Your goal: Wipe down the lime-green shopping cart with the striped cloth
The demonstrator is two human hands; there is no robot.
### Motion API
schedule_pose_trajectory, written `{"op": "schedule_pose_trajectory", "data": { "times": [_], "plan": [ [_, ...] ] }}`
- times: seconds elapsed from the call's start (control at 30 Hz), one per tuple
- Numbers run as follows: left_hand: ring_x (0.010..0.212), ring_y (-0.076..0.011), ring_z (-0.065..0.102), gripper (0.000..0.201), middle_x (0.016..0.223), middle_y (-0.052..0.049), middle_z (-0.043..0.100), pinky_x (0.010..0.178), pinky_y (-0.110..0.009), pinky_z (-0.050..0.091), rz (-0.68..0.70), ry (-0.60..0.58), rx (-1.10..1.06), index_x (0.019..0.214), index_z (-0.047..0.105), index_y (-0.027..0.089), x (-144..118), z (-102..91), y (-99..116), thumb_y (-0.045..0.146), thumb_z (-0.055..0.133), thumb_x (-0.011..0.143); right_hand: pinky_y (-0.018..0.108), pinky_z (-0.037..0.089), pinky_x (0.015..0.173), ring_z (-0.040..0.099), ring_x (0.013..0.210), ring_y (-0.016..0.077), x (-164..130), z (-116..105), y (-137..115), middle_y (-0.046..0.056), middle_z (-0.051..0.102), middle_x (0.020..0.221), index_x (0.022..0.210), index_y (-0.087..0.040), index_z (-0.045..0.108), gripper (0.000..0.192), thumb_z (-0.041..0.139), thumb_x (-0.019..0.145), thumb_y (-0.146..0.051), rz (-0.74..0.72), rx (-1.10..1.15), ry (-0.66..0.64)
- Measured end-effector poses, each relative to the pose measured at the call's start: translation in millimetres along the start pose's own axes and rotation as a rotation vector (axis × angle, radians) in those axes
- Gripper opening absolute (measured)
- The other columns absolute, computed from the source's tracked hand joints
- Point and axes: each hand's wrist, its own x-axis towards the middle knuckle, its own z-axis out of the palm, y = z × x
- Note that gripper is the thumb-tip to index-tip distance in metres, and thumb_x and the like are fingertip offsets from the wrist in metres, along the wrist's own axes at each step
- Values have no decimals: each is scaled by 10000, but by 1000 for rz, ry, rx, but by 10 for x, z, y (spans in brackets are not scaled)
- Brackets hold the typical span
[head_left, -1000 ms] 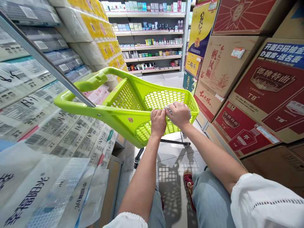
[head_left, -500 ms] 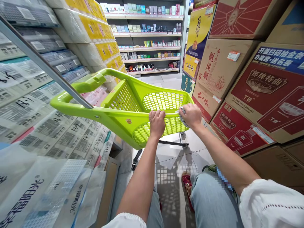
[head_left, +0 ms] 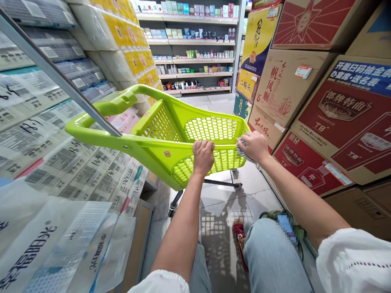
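Lime-green plastic: shopping cart (head_left: 149, 152) standing crosswise in a tiled store aisle, handle end toward the plastic-wrapped packs (head_left: 88, 162) at left, front end near the stacked cartons (head_left: 305, 87) at right.

Change: right hand (head_left: 255, 145) has slid outward along the near rim. One second ago it sat against the left hand; now the two are well apart, with a bare stretch of rim between. It has reached the front corner, taking the grey-and-white striped cloth (head_left: 245, 155) with it. Left hand (head_left: 203, 156) and cart have hardly moved. Judgement: the cloth has been drawn over that stretch of rim, the left hand probably serving as the steadying hold.

Fingers: left, side by side and folded over the rim, gripping it; right, curled and bunching the cloth against the corner.

Obscured: left fingertips go out of sight inside the rim. Most of the cloth lies under the right hand; its full extent and how firmly it is pinched, cannot tell. Basket floor largely hidden by the near side. A metal bar (head_left: 61, 77) crosses in front of the cart and is cut off at upper left. By the right knee, a dark green item (head_left: 299, 232) is partly masked by a pixelated patch; identity unclear.
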Motion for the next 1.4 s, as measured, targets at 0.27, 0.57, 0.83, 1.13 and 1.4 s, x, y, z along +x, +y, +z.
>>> {"op": "schedule_pose_trajectory", "data": {
  "times": [0.27, 0.57, 0.83, 1.13, 1.4],
  "plan": [
    [925, -212, 502, 220, 872, -31, 617, 1028, -402, 285, 17, -1, -13, 850, 577, 258, -2, -103, -123, 238, 369, 922, 294, 276, 621, 531, 818, 213, -104, -150, -199, 86, 674, 861, 859, -203, 692, 450, 356, 914, -498, 84, 4, -66],
    [967, -198, 524, 249, 896, -32, 623, 1120, -433, 236, -5, 42, -26, 844, 584, 243, -20, -269, -403, 273, 355, 935, 324, 360, 758, 512, 903, 255, -292, -338, -411, 106, 597, 1064, 1345, -255, 436, 771, 604, 712, -660, -230, 135, -133],
    [1219, -216, 473, 256, 1073, -49, 645, 1171, -501, 153, -54, 77, -18, 948, 628, 226, -40, -386, -446, 255, 375, 929, 322, 406, 917, 548, 1094, 213, -229, -357, -213, 68, 600, 1219, 1304, -225, 460, 487, 546, 843, -354, -370, 519, -186],
    [1073, -198, 541, 242, 982, -69, 640, 1110, -428, 311, 164, -123, -62, 944, 599, 185, -159, -122, 190, 231, 362, 931, 391, 349, 949, 501, 1066, 261, -410, -290, -581, 79, 621, 1155, 1120, -218, 604, 332, 527, 831, -361, -37, 402, 8],
    [898, -200, 519, 302, 833, -47, 591, 994, -385, 359, 152, -159, -28, 770, 544, 216, -154, -83, 116, 298, 321, 956, 327, 387, 866, 510, 996, 237, -434, -138, -401, 61, 621, 1092, 1119, -237, 621, 328, 547, 809, -313, -29, 365, -9]
  ]
}}
